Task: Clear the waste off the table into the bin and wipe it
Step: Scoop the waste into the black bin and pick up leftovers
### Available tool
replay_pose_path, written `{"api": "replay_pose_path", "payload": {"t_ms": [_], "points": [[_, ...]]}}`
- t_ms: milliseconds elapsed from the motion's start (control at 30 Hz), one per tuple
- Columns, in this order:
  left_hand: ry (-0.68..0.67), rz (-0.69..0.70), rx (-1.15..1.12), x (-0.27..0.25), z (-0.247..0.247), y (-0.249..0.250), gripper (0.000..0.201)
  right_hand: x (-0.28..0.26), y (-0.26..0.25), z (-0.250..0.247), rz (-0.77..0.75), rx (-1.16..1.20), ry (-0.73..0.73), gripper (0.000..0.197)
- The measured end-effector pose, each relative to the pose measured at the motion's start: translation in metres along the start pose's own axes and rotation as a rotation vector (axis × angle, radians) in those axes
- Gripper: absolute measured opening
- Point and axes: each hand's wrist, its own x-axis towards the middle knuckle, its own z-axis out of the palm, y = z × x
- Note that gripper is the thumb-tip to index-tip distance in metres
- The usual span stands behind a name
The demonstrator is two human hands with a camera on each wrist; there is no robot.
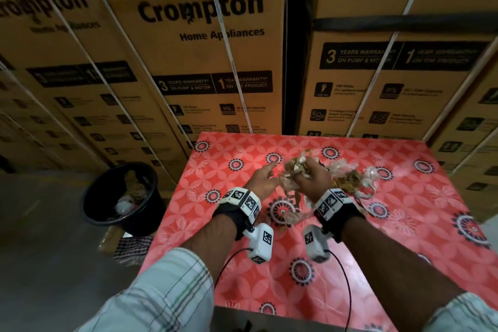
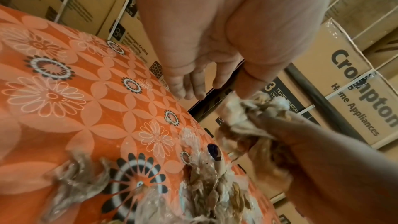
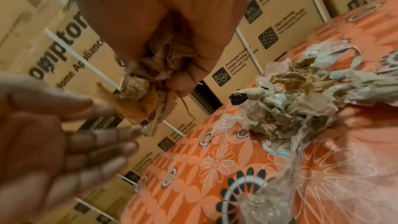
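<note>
The sleeves (image 1: 167,294) fill the near edge of the head view. Cartons (image 1: 194,43) stand behind the table (image 1: 350,264). The bin (image 1: 122,197) sits on the floor left of it, part filled. A waste pile (image 1: 347,178) lies on the cloth. The right hand (image 1: 314,179) grips a crumpled wad (image 1: 296,166) – the left hand (image 1: 262,179) is beside it, fingers spread, holding nothing.
</note>
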Motion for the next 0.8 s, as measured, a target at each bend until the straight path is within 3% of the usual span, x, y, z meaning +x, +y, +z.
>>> {"api": "replay_pose_path", "payload": {"t_ms": [67,100,200,333,433,533,800], "points": [[-0.019,0.007,0.087,-0.014,0.005,-0.001,0.074,-0.003,-0.004,-0.009,0.01,0.15,0.014,0.017],[-0.037,0.016,0.096,-0.023,0.009,-0.002,0.071,-0.006,-0.008,-0.013,0.017,0.219,0.013,0.015],[-0.059,0.0,-0.085,-0.039,0.023,-0.001,0.038,-0.013,-0.012,-0.016,0.017,0.327,0.005,0.012],[-0.007,-0.032,-0.214,-0.048,0.032,0.003,0.023,-0.027,-0.01,-0.007,-0.013,0.291,0.044,0.037],[-0.006,-0.098,-0.215,-0.059,0.034,0.003,0.008,-0.046,-0.012,0.001,-0.081,0.264,0.093,0.031],[-0.032,-0.221,-0.312,-0.076,0.031,0.007,0.014,-0.06,-0.015,0.009,-0.119,0.263,0.073,0.024],[0.134,-0.279,-0.273,-0.099,-0.017,-0.011,0.014,-0.079,-0.032,0.053,-0.31,0.129,-0.098,0.036]]}}
